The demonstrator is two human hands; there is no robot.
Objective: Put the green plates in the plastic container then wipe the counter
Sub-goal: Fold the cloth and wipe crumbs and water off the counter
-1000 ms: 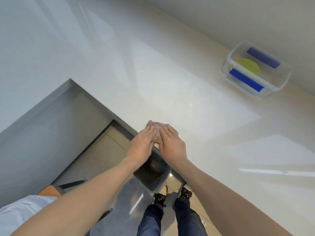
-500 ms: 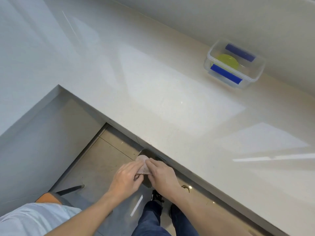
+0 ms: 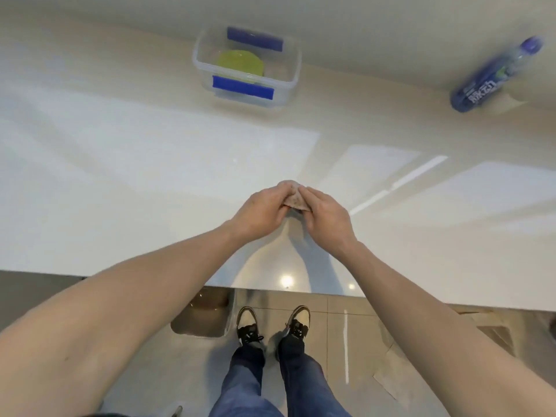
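White Chinese characters on the blue bottle (image 3: 493, 76), too blurred to read.

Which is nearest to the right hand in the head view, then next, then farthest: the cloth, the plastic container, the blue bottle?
1. Cloth: pinched in the right hand, shared with the left.
2. Plastic container: far side of the counter, left of it.
3. Blue bottle: far right, by the wall.
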